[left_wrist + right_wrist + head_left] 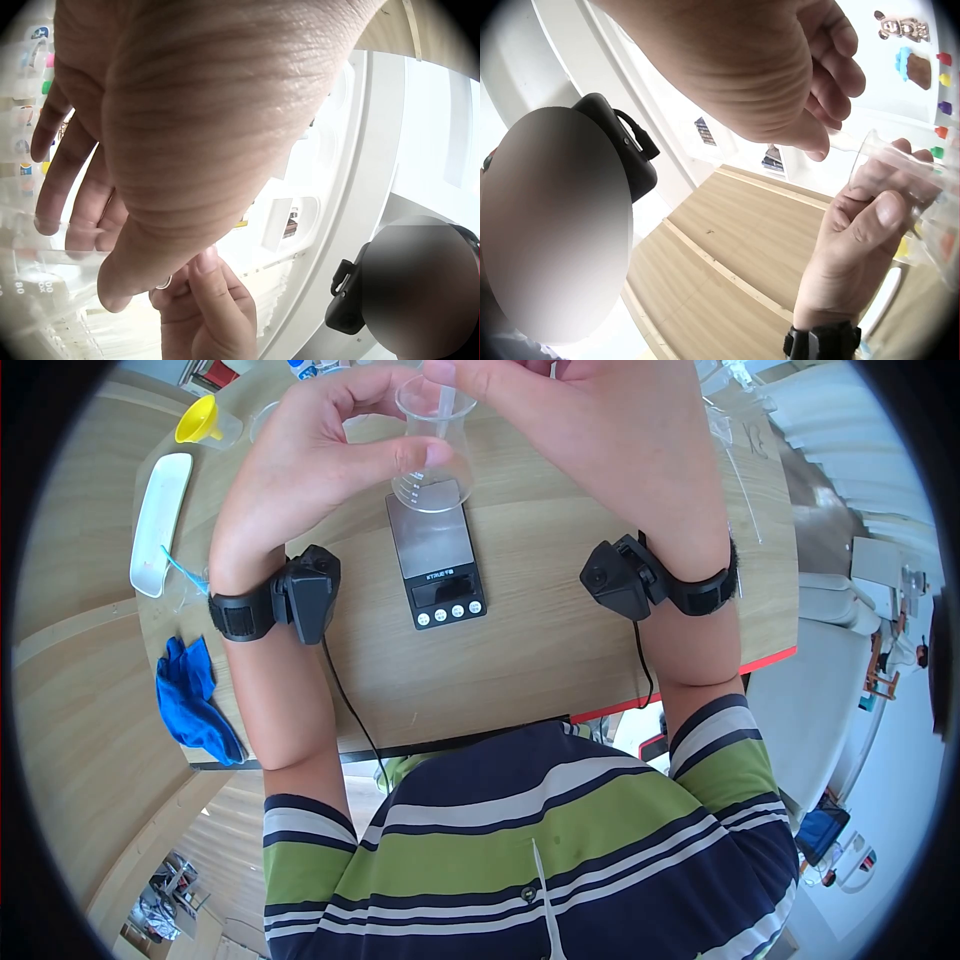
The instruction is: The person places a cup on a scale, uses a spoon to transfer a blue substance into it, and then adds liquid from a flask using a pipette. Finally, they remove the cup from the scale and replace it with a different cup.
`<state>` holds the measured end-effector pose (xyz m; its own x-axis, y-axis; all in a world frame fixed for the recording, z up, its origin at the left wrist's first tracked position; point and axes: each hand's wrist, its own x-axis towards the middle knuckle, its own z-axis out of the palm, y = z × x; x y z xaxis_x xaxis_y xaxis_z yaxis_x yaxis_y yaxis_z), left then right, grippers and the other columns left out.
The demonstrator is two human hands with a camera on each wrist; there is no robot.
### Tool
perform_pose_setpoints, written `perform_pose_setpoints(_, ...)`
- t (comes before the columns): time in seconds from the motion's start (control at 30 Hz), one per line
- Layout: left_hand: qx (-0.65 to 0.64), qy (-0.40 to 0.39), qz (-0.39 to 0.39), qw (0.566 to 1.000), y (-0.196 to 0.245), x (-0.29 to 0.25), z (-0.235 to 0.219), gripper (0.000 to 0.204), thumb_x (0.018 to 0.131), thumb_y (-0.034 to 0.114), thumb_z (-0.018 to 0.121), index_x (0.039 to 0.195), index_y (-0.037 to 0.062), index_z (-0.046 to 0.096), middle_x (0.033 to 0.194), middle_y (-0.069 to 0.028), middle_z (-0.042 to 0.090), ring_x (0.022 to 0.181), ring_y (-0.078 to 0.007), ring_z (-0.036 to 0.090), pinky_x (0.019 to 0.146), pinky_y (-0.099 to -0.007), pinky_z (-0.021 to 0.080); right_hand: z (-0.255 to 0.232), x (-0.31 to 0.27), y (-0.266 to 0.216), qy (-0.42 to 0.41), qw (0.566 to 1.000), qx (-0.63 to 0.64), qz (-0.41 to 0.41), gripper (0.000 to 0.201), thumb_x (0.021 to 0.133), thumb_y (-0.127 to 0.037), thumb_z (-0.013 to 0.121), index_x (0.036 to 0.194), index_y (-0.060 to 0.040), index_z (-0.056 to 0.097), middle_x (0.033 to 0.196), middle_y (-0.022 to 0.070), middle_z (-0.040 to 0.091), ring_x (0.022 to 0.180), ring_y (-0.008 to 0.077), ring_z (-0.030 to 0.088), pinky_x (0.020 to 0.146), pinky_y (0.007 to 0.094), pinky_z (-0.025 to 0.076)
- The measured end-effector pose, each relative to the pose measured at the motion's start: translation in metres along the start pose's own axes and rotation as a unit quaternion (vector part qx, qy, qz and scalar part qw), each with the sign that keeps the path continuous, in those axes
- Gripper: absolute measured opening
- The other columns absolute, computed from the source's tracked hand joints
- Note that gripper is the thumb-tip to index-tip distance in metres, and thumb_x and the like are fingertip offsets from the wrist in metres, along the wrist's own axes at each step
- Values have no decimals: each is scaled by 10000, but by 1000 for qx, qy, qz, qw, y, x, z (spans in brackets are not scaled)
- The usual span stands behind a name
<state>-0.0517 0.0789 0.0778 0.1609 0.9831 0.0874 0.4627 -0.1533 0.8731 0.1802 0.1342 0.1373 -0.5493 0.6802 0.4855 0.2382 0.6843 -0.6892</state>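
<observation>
My left hand (300,465) holds a clear beaker (436,488) with printed marks, thumb on the near side and fingers behind. In the head view the beaker overlaps the far end of a small digital scale (430,545) with a steel plate and several white buttons. Above the rim, my right hand (620,455) pinches a slim translucent dropper (446,402), which points down into the beaker. The right wrist view shows the dropper (843,141) at the beaker's mouth, with the left hand (855,240) round the beaker. Several fingers of the right hand are cut off at the head view's top edge.
On the left of the wooden table (540,650) are a yellow funnel (198,420) in a clear cup, a long white tray (160,525), a light blue stick (182,567) and a blue cloth (195,700). Clear items and a thin rod (743,490) lie far right.
</observation>
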Motion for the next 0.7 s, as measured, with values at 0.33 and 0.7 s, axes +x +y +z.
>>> perform_pose_setpoints(0.33,-34,8,2,999,-1,0,2,492,895,126,900,1341,3,732,1272,-30,754,1253,-149,646,1184,-346,412,0,4,-14,-22,996,-59,65,271,919,-205,847,873,41,745,658,86,667,568,174,590,549,341,444)
perform_pose_setpoints(0.7,-26,4,-16,1000,-3,-1,-1,451,892,125,903,1297,12,739,1218,-14,739,1230,-142,639,1172,-336,415,1,4,7,-9,999,-6,36,267,914,-181,835,816,35,711,627,91,646,552,173,575,539,336,437)
